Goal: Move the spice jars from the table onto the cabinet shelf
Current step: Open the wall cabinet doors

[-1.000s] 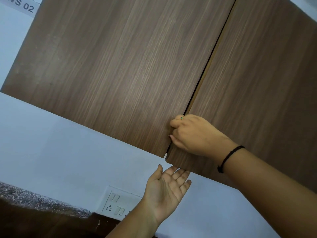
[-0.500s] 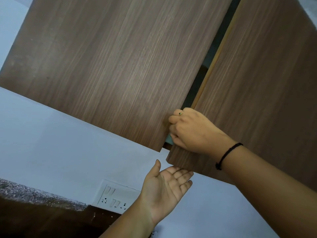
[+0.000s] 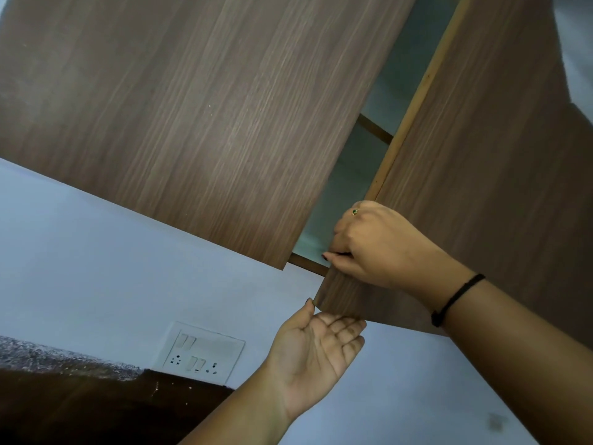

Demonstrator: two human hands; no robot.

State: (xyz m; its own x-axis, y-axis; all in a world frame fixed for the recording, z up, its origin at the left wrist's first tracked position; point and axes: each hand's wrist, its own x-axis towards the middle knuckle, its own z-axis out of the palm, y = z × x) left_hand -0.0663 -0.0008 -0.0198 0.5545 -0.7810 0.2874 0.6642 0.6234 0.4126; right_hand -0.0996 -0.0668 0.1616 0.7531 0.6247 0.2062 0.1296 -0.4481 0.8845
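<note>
A brown wooden wall cabinet fills the upper view. Its right door [image 3: 481, 187] stands partly swung out, and my right hand [image 3: 372, 245] grips that door's inner edge near the bottom corner. My left hand [image 3: 317, 348] is palm up with fingers apart just under the door's lower corner, its thumb tip touching the corner. The left door [image 3: 199, 123] is closed. Through the gap I see a pale interior [image 3: 346, 181] and a shelf edge [image 3: 373, 128]. No spice jars or table are in view.
A white switch and socket plate [image 3: 199, 351] sits on the pale wall [image 3: 112, 268] below the cabinet. A speckled stone ledge [image 3: 48, 358] with dark wood beneath runs along the lower left.
The right door has swung outward, widening the gap from a thin slit to a broad opening. My right hand stayed on its edge; my left hand rose up to the door's corner.
</note>
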